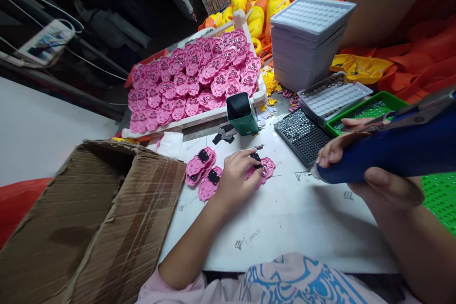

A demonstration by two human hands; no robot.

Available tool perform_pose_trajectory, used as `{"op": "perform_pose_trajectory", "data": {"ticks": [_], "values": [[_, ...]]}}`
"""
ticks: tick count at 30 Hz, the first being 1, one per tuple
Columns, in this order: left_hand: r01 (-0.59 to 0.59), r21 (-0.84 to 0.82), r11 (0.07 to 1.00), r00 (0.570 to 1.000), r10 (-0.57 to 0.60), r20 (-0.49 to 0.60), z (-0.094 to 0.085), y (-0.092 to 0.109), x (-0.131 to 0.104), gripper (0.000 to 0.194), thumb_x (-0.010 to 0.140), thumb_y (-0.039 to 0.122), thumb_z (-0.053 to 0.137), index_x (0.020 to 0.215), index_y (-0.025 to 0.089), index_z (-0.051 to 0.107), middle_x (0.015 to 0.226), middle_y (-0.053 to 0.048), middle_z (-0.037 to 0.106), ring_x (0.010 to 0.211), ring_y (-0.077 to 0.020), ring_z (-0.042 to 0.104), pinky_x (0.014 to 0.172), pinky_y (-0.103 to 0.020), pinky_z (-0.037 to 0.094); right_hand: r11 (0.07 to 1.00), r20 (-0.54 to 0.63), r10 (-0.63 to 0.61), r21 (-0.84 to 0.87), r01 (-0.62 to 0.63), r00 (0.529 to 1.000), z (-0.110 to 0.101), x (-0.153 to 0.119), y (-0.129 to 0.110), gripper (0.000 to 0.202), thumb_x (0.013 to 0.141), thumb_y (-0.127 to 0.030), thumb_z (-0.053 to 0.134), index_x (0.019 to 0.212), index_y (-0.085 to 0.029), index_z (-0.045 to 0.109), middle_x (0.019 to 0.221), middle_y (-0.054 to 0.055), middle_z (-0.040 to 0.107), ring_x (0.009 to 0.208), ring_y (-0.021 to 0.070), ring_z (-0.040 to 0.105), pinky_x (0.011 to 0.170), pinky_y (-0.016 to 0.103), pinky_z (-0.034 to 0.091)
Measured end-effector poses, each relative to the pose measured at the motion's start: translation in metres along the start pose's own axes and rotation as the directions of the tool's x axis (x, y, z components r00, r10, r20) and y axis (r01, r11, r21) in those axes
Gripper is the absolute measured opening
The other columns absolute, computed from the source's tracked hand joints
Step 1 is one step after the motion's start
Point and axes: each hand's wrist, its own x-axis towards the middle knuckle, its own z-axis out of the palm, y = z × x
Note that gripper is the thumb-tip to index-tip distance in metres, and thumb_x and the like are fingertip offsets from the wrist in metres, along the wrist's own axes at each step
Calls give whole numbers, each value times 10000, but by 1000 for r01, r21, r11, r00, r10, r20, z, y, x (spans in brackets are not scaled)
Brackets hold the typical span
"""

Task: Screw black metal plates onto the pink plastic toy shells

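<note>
My left hand (237, 175) rests on the white-covered table, its fingers and thumb closed around a pink scalloped plastic part (267, 168). A black rectangular piece (255, 157) shows on that part by my fingertips. To the right, my right hand (384, 185) grips a blue power screwdriver (399, 152) with a metal lever along its top. The screwdriver's pale tip points left, above the table and apart from the pink part. Left of my left hand lie several similar pink parts (200, 164) with black rectangles on them.
Behind are a white tray (199, 120) full of pink parts, a green cup (245, 121) and loose black pieces (225, 133). A black perforated tray (302, 137), a green tray (388, 97) and stacked white trays (306, 42) stand right. A cardboard box (142, 209) is left.
</note>
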Motion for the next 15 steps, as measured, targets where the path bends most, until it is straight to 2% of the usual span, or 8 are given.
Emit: {"op": "perform_pose_trajectory", "data": {"ticks": [2,6,9,12,15], "values": [[-23,128,992,999,19,34,7,-1,-4,65,774,191,658,827,220,681,1125,-90,699,1101,-286,608,940,-502,426,1000,3,3,-6,-3,1000,0,0,1,512,682,-480,752,1124,-281,586,763,35,622,693,222,606,662,423,522],[-32,111,993,994,20,109,12,-5,-9,70,822,251,657,878,231,695,1111,-72,707,1067,-254,618,930,-460,427,999,-17,-4,-32,4,1000,0,0,-1,490,651,-502,773,1044,-256,614,739,46,624,689,233,616,673,454,531],[-90,165,982,987,66,144,11,-7,-12,126,820,307,685,916,227,704,1142,-83,696,1090,-278,592,928,-480,412,999,-20,-23,-41,22,1000,3,-1,-2,482,653,-516,767,1033,-258,621,731,44,625,679,231,618,699,477,536],[-123,225,967,984,89,155,10,-5,-14,185,784,348,728,932,238,717,1171,-89,681,1112,-303,561,918,-494,419,998,-17,-27,-63,26,1000,5,-2,-3,465,655,-526,760,1023,-276,624,731,41,628,688,236,622,700,480,538],[-105,252,962,989,73,131,13,-4,-16,128,808,320,699,909,245,727,1176,-92,670,1062,-289,579,879,-480,455,996,-18,-19,-87,17,1000,4,-1,-3,481,656,-525,761,1045,-280,619,732,44,631,681,235,622,694,474,539]]}}
